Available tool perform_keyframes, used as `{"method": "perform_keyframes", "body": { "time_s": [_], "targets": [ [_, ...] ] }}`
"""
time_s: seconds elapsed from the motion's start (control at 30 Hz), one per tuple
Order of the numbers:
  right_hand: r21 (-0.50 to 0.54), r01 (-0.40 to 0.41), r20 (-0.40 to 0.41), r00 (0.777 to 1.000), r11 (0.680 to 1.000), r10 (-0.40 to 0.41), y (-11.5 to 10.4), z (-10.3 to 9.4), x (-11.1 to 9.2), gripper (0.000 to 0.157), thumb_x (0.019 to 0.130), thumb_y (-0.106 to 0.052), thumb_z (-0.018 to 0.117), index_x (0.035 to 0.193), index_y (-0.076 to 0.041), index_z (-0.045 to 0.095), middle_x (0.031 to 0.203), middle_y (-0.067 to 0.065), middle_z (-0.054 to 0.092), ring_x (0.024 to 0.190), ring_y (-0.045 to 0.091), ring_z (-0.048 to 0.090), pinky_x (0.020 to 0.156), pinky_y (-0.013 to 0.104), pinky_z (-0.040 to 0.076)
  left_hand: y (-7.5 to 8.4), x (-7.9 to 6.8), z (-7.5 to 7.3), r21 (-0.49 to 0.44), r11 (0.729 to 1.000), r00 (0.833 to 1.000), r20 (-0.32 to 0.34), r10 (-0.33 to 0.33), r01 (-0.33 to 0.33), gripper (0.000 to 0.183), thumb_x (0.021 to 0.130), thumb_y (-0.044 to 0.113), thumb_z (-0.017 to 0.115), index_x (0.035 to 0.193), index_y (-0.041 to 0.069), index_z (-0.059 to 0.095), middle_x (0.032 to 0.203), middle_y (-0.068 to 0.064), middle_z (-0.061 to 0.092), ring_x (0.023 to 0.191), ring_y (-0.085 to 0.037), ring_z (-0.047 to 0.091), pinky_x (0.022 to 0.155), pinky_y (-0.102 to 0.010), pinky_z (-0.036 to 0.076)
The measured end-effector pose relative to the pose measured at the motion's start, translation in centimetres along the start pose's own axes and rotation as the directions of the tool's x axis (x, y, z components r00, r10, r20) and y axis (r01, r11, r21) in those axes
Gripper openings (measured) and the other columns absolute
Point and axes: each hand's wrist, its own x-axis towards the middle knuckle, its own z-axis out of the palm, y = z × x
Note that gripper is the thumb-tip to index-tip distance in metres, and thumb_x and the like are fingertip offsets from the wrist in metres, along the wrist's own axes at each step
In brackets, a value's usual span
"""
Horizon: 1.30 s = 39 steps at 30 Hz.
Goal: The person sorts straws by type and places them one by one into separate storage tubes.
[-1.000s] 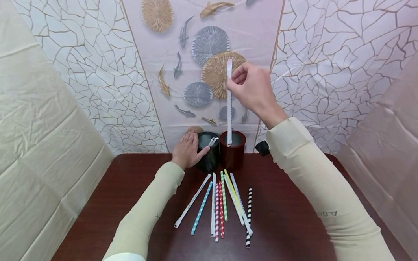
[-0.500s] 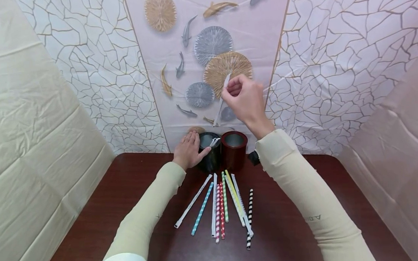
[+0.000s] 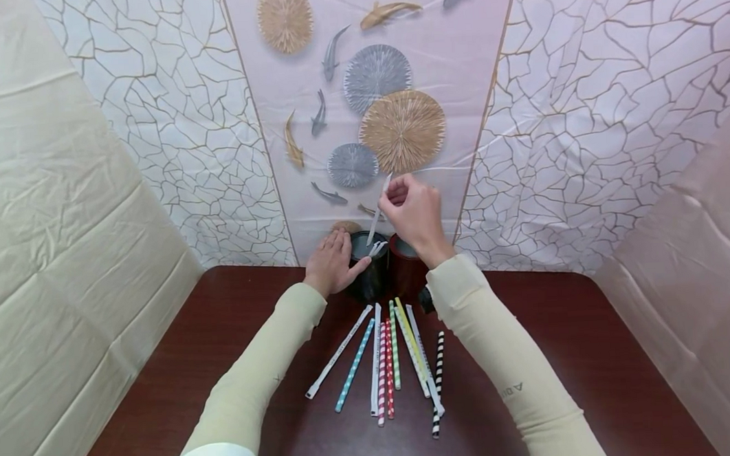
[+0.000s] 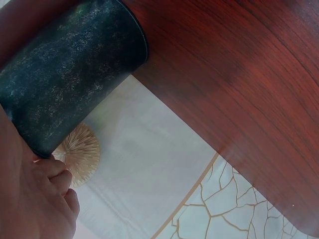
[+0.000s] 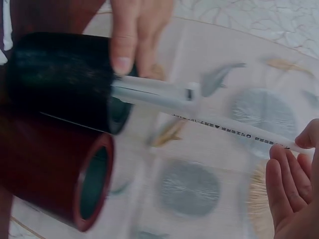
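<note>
We see the right hand (image 3: 415, 215) pinching a white-wrapped straw (image 3: 374, 225) near its upper end, thumb against fingertips. The straw slants down, its lower end at the mouth of the black cup (image 3: 369, 283) — whether it is past the rim, we cannot tell. White-wrapped straws (image 3: 378, 248) already stand in that cup, their ends leaning out over the near side of the rim. The left hand (image 3: 332, 263) holds the cup, its grip laid round the rim with the thumb at the front. Just beside stands the red-brown cup (image 3: 407, 279), its dark inner wall showing in the right wrist view. Nearer us, loose straws (image 3: 389, 371) — striped, dotted and wrapped — lie on the table (image 3: 221, 321).
</note>
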Motion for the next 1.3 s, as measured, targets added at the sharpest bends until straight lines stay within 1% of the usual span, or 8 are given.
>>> {"method": "perform_keyframes", "body": {
  "time_s": [0.13, 0.27, 0.37, 0.63, 0.77, 0.93, 1.07, 1.3],
  "targets": [
    [0.015, -0.033, 0.041, 0.999, 0.999, 0.033, 1.2, 0.8, -0.8, 0.014, 0.093, -0.013, 0.073, 0.1, -0.001, 0.074, 0.094, 0.014, 0.081, 0.085, 0.026, 0.08, 0.081, 0.04, 0.064, 0.3, 0.1, 0.0, -0.001, 1.0, 1.0, -0.01, 0.007, -0.007, 0.09, 0.11, 0.067, 0.025, 0.166, -0.004, 0.023, 0.174, -0.022, 0.024, 0.164, -0.033, 0.023, 0.134, -0.044, 0.021],
    [0.028, -0.066, 0.104, 0.993, 0.997, 0.062, 2.0, 1.2, -1.2, 0.023, 0.094, -0.016, 0.077, 0.106, 0.003, 0.073, 0.098, 0.016, 0.08, 0.088, 0.028, 0.08, 0.083, 0.041, 0.065, 0.5, 0.2, -0.1, 0.001, 1.0, 1.0, -0.008, 0.01, -0.01, 0.09, 0.11, 0.067, 0.025, 0.166, -0.004, 0.023, 0.174, -0.022, 0.024, 0.164, -0.033, 0.023, 0.134, -0.044, 0.021],
    [0.005, -0.063, 0.135, 0.989, 0.998, 0.062, 2.1, 1.0, -1.2, 0.029, 0.094, -0.019, 0.078, 0.11, 0.005, 0.073, 0.1, 0.017, 0.08, 0.089, 0.029, 0.08, 0.084, 0.042, 0.065, 0.6, 0.2, -0.2, 0.008, 1.0, 1.0, 0.001, 0.012, -0.012, 0.09, 0.11, 0.067, 0.024, 0.166, -0.004, 0.022, 0.175, -0.022, 0.023, 0.165, -0.033, 0.022, 0.134, -0.044, 0.02],
    [-0.102, -0.015, 0.197, 0.98, 0.995, 0.034, 0.9, -1.2, -0.2, 0.026, 0.095, -0.021, 0.078, 0.107, 0.002, 0.075, 0.098, 0.017, 0.082, 0.088, 0.029, 0.081, 0.085, 0.044, 0.064, 0.3, 0.3, -0.4, 0.003, 1.0, 1.0, 0.017, 0.007, -0.008, 0.091, 0.11, 0.067, 0.022, 0.166, -0.004, 0.02, 0.175, -0.022, 0.02, 0.165, -0.033, 0.019, 0.135, -0.043, 0.018],
    [-0.146, -0.009, 0.237, 0.97, 0.989, 0.043, 0.2, -2.6, 0.1, 0.027, 0.095, -0.021, 0.077, 0.108, 0.003, 0.076, 0.098, 0.016, 0.082, 0.09, 0.028, 0.081, 0.085, 0.043, 0.064, 0.2, 0.3, -0.2, 0.006, 1.0, 1.0, 0.02, 0.009, -0.009, 0.092, 0.109, 0.068, 0.02, 0.167, -0.004, 0.019, 0.176, -0.022, 0.02, 0.165, -0.033, 0.019, 0.135, -0.043, 0.018],
    [-0.202, -0.022, 0.293, 0.953, 0.979, 0.082, -0.6, -4.3, 0.6, 0.028, 0.097, -0.022, 0.075, 0.111, 0.003, 0.075, 0.101, 0.017, 0.082, 0.094, 0.029, 0.081, 0.087, 0.044, 0.064, 0.1, 0.2, -0.2, 0.003, 1.0, 1.0, 0.027, 0.004, -0.004, 0.092, 0.109, 0.068, 0.021, 0.167, -0.004, 0.019, 0.176, -0.022, 0.019, 0.165, -0.033, 0.018, 0.135, -0.043, 0.018],
    [-0.242, -0.002, 0.324, 0.942, 0.97, 0.083, -1.0, -5.5, 0.8, 0.027, 0.098, -0.022, 0.075, 0.109, 0.003, 0.075, 0.102, 0.017, 0.082, 0.096, 0.029, 0.08, 0.089, 0.045, 0.064, 0.1, 0.1, -0.1, -0.002, 1.0, 0.999, 0.035, 0.003, -0.003, 0.091, 0.11, 0.067, 0.021, 0.167, -0.004, 0.017, 0.176, -0.022, 0.018, 0.166, -0.033, 0.017, 0.135, -0.044, 0.018],
    [-0.28, 0.021, 0.395, 0.914, 0.96, 0.096, -0.9, -6.9, 0.0, 0.027, 0.096, -0.02, 0.075, 0.106, 0.005, 0.075, 0.101, 0.019, 0.081, 0.096, 0.03, 0.08, 0.088, 0.045, 0.064, 0.1, 0.2, 0.1, -0.018, 1.0, 0.999, 0.039, -0.002, 0.003, 0.091, 0.11, 0.067, 0.023, 0.167, -0.003, 0.017, 0.176, -0.022, 0.017, 0.166, -0.034, 0.017, 0.135, -0.044, 0.017]
  ]
}}
